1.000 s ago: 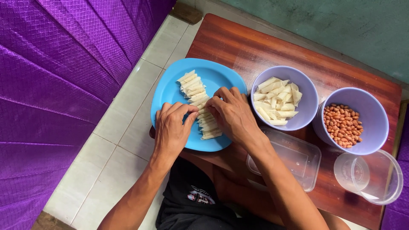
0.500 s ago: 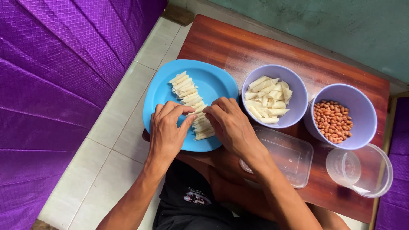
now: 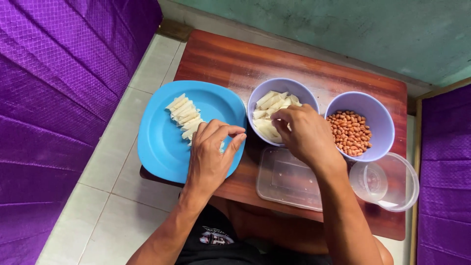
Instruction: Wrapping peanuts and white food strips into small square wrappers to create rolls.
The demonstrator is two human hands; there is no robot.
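Plastic box (image 3: pixel 287 179): clear, rectangular, shallow, with rounded corners; it lies on the table (image 3: pixel 230 64) at about 6 o'clock from the bowl of pale strips (image 3: pixel 260 93), partly under the right forearm.
Round tub (image 3: pixel 385 181): clear plastic, round, at about 5 o'clock from the bowl of peanuts (image 3: pixel 380 115), near the table's right edge; a smaller clear round piece sits inside it.
Labels: none seen on either container.
Signs and screens: none in view.

A small wooden table (image 3: pixel 230 64) bears a blue plate (image 3: pixel 162 142), two bowls (image 3: pixel 274 88) and clear containers (image 3: pixel 287 181).
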